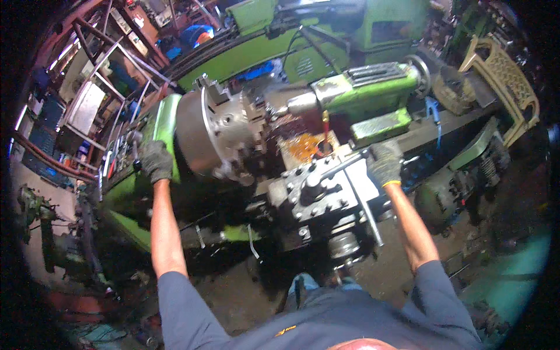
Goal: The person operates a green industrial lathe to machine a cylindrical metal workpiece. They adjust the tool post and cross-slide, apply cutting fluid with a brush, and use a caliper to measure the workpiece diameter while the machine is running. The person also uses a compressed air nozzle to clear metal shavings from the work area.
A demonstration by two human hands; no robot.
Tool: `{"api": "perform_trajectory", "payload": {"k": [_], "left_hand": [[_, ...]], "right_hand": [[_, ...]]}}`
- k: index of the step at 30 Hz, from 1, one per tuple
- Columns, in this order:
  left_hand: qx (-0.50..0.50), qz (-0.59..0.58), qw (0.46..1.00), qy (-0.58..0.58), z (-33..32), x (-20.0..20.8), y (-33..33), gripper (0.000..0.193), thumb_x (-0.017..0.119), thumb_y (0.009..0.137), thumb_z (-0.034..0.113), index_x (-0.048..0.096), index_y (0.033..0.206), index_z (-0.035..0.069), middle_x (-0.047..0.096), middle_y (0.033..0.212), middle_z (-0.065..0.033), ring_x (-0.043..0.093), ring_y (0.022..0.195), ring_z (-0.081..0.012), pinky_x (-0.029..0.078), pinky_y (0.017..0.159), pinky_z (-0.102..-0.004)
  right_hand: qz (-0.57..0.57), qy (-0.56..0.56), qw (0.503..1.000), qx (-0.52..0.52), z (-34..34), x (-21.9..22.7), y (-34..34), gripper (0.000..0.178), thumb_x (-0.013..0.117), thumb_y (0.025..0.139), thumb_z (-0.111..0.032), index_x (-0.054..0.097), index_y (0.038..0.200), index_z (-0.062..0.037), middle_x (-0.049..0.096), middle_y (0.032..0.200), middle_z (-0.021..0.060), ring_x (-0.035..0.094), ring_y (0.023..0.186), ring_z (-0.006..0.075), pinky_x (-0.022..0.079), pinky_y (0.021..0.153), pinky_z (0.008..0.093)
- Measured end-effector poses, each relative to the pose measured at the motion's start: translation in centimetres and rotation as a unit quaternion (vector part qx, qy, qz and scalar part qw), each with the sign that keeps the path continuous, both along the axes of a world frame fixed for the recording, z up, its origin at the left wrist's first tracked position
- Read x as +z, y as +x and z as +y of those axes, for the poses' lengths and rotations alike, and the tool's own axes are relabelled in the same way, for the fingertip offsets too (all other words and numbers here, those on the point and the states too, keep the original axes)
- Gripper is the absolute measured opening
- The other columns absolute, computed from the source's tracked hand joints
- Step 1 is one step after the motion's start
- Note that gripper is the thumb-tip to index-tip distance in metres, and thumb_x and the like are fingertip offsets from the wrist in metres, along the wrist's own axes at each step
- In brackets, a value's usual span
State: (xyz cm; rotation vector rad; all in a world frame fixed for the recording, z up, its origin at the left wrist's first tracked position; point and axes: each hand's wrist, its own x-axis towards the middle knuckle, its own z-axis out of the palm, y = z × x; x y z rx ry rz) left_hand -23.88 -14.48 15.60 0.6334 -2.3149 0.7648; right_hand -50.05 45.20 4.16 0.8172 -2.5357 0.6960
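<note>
At the left of the frame, the gloved left hand is beside the black knob on the green lathe; I cannot tell if its fingers grip. Right of the centre, the gloved right hand has its fingers folded around the end of a metal handle. The round chuck is left of the centre.

I can't see what lies beneath the left hand, and the right hand hides one end of the metal handle. My feed smears the right side of the chuck; the shirt, cut by the lower edge, covers most of the legs.
</note>
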Motion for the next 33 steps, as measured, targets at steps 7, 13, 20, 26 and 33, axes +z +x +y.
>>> {"api": "perform_trajectory", "payload": {"k": [7, 13, 20, 26, 33], "left_hand": [[0.008, 0.033, 0.999, 0.013, -1.1, -0.3, 0.6, 0.007, 0.06, 0.079, 0.016, 0.067, 0.08, 0.014, 0.063, 0.084, -0.0116, 0.062, 0.085, -0.0342, 0.046, 0.076, -0.0472], [-0.033, 0.047, 0.998, -0.006, -1.9, -1.3, 0.2, 0.008, 0.06, 0.079, 0.015, 0.067, 0.079, 0.014, 0.064, 0.086, -0.0122, 0.061, 0.089, -0.0349, 0.046, 0.077, -0.0474], [-0.013, 0.059, 0.998, 0.029, -4.2, -3.1, 0.6, 0.014, 0.057, 0.084, 0.012, 0.069, 0.092, 0.011, 0.066, 0.098, -0.014, 0.061, 0.094, -0.037, 0.048, 0.084, -0.0486], [0.035, 0.022, 0.994, 0.106, -5.7, -3.1, 1.4, 0.031, 0.058, 0.082, 0.01, 0.071, 0.11, 0.009, 0.066, 0.107, -0.0171, 0.06, 0.106, -0.038, 0.046, 0.096, -0.0487], [-0.013, 0.045, 0.998, 0.037, -5.3, -3.2, 1.3, 0.026, 0.058, 0.083, 0.01, 0.071, 0.105, 0.008, 0.066, 0.107, -0.0177, 0.06, 0.104, -0.0374, 0.048, 0.092, -0.0485]], "right_hand": [[-0.026, 0.033, 0.999, -0.027, -0.5, 0.4, -0.2, 0.02, 0.064, 0.088, -0.028, 0.064, 0.089, -0.0078, 0.067, 0.086, 0.0202, 0.065, 0.087, 0.0414, 0.049, 0.08, 0.0529], [-0.042, 0.053, 0.997, -0.022, -0.1, 0.5, 0.1, 0.02, 0.063, 0.089, -0.027, 0.066, 0.09, -0.0069, 0.068, 0.086, 0.0199, 0.065, 0.087, 0.0412, 0.05, 0.079, 0.0522], [-0.041, 0.0, 0.999, -0.002, 0.1, -1.5, -0.9, 0.019, 0.06, 0.089, -0.023, 0.068, 0.093, -0.0057, 0.068, 0.088, 0.0204, 0.065, 0.088, 0.0421, 0.049, 0.08, 0.0531], [-0.085, 0.008, 0.996, -0.012, -0.2, -0.5, -0.4, 0.021, 0.061, 0.09, -0.027, 0.069, 0.095, -0.0081, 0.069, 0.09, 0.0181, 0.066, 0.09, 0.039, 0.05, 0.081, 0.051], [-0.087, 0.021, 0.996, -0.019, -0.1, -0.7, -0.6, 0.021, 0.062, 0.09, -0.028, 0.069, 0.097, -0.0089, 0.069, 0.091, 0.0176, 0.066, 0.091, 0.0385, 0.05, 0.082, 0.0504]]}}
